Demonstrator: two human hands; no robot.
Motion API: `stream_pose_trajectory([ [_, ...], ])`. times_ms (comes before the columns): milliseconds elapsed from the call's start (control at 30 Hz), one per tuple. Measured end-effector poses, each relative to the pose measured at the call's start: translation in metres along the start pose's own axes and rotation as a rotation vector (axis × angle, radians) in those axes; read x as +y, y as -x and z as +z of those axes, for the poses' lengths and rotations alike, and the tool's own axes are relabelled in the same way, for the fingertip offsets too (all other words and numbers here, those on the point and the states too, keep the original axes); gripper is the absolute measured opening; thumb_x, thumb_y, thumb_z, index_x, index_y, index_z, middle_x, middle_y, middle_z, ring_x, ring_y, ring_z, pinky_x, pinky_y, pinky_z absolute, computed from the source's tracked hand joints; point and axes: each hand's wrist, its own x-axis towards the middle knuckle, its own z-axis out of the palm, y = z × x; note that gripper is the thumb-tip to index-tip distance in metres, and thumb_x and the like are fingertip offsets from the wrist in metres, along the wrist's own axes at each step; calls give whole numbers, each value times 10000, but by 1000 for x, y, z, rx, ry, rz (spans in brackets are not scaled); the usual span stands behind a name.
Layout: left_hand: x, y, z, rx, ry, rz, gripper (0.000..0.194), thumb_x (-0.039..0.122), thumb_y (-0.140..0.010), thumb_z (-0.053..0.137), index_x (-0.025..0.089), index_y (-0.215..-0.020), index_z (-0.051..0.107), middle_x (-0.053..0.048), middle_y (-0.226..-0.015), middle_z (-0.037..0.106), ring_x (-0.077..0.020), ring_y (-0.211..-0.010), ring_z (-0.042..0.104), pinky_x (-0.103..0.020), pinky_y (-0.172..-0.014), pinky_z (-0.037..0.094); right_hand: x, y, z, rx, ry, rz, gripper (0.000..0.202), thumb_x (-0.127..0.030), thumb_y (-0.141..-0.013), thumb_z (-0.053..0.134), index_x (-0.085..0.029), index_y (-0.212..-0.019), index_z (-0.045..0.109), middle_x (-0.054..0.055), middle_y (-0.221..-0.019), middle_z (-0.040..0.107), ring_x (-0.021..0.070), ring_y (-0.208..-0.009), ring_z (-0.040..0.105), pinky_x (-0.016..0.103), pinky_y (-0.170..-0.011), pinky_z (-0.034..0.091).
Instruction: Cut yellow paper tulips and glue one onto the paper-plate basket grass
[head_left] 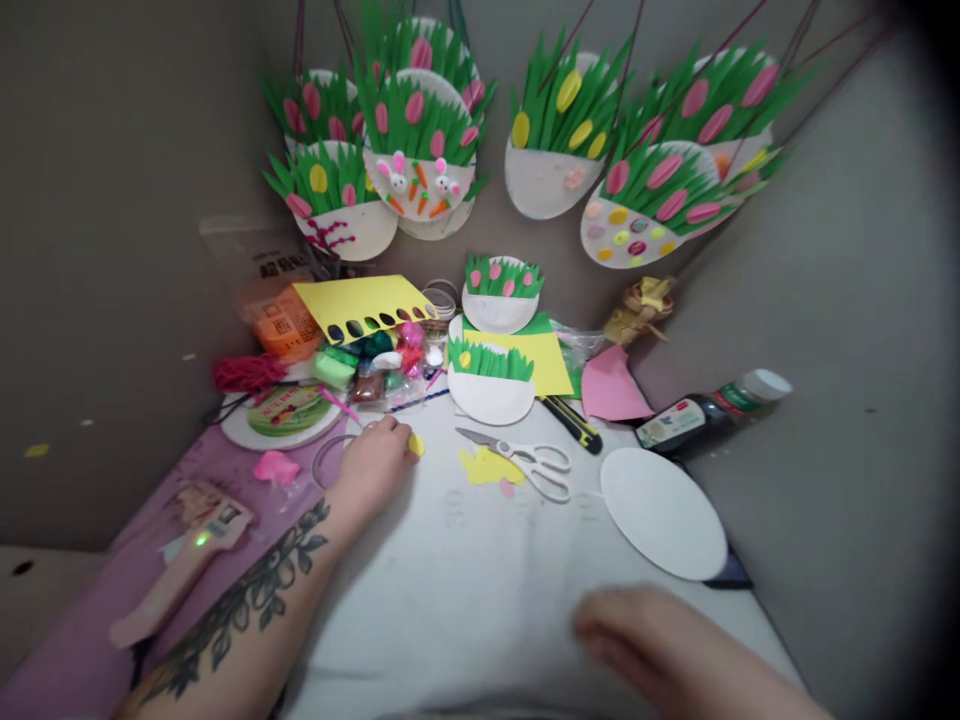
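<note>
My left hand (pixel 381 455) rests over the table with its fingers closed on a small yellow paper oval (pixel 416 445). To its right lie white-handled scissors (pixel 536 465), apart from the hand, beside yellow paper scraps (pixel 487 468). Low at the right, my right hand (pixel 637 630) is smeared by motion, and its fingers cannot be made out. A white half-plate pocket with green paper grass and one yellow oval (pixel 491 390) lies beyond the scissors. Behind it stands a similar one with pink ovals (pixel 502 310).
A glue gun (pixel 187 560) with a green light lies at the left. On the right are a utility knife (pixel 574 425), pink paper (pixel 615 388), a dark bottle (pixel 712 410) and a white oval plate (pixel 664 515). Several decorated plates (pixel 551 185) hang from strings above.
</note>
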Motion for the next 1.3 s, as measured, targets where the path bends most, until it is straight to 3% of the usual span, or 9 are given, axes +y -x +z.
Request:
stream_pose_trajectory([
  [67, -3, 2, -3, 3, -3, 12, 223, 267, -816, 490, 186, -990, 603, -78, -983, 581, -212, -894, 564, -296, -735, 409, 5, -46, 8, -110, -82, -75, 169, -209, -881, 476, -248, -847, 637, 26, -813, 653, 143, -739, 604, 252, -651, 483],
  [200, -8, 19, -18, 10, -62, -44, 186, 203, -805, 483, 164, -939, 606, -89, -952, 584, -216, -879, 565, -307, -733, 407, 5, -142, 39, -47, -167, -192, 162, -144, -840, 490, -191, -878, 640, 40, -862, 646, 157, -826, 589, 268, -740, 444],
  [333, -13, 47, -21, -20, -130, -148, 172, 213, -800, 490, 146, -909, 606, -108, -931, 585, -249, -850, 570, -335, -689, 415, -2, -192, 73, -35, -99, -251, 189, -142, -849, 481, -171, -967, 627, 68, -936, 620, 165, -899, 555, 278, -809, 418],
  [500, -15, 71, -12, -29, -197, -233, 223, 162, -849, 390, 131, -873, 610, -120, -899, 586, -258, -820, 569, -357, -685, 410, -2, -193, 91, -38, 66, -317, 230, -125, -861, 447, -182, -1008, 615, 86, -942, 580, 189, -927, 516, 293, -785, 423],
  [600, -10, 70, -21, 80, -91, -268, 213, 209, -874, 392, 147, -871, 596, -95, -906, 587, -233, -831, 560, -335, -703, 404, 2, -190, 92, 75, 10, -341, 261, -118, -849, 456, -185, -1056, 600, 99, -971, 565, 200, -921, 515, 314, -771, 443],
  [767, 9, 41, -46, 264, 444, -156, 228, 345, -891, 401, 179, -806, 531, -19, -793, 561, -143, -717, 523, -246, -623, 384, 6, -190, 70, 428, -392, -357, 201, -165, -845, 497, -186, -1032, 567, 75, -943, 579, 178, -849, 546, 314, -729, 481],
  [900, 25, 14, -40, 260, 665, -53, 226, 352, -879, 424, 174, -765, 504, 2, -715, 526, -118, -640, 474, -224, -576, 351, 12, -192, 47, 605, -438, -365, 213, -185, -833, 534, -196, -1043, 564, 65, -923, 590, 168, -800, 555, 308, -689, 489],
  [1100, 32, 4, -18, 248, 805, -37, 213, 344, -870, 449, 172, -754, 498, 17, -685, 509, -105, -631, 463, -212, -580, 354, 21, -192, 43, 640, -342, -440, 162, -148, -840, 528, -198, -969, 612, 57, -856, 572, 163, -846, 546, 303, -739, 483],
  [1300, 27, 7, -13, 235, 745, -38, 197, 336, -850, 488, 173, -745, 521, 6, -709, 541, -112, -652, 485, -220, -604, 367, 22, -190, 48, 621, -219, -526, 223, -78, -819, 497, -213, -923, 641, 50, -823, 584, 153, -774, 528, 292, -680, 469],
])
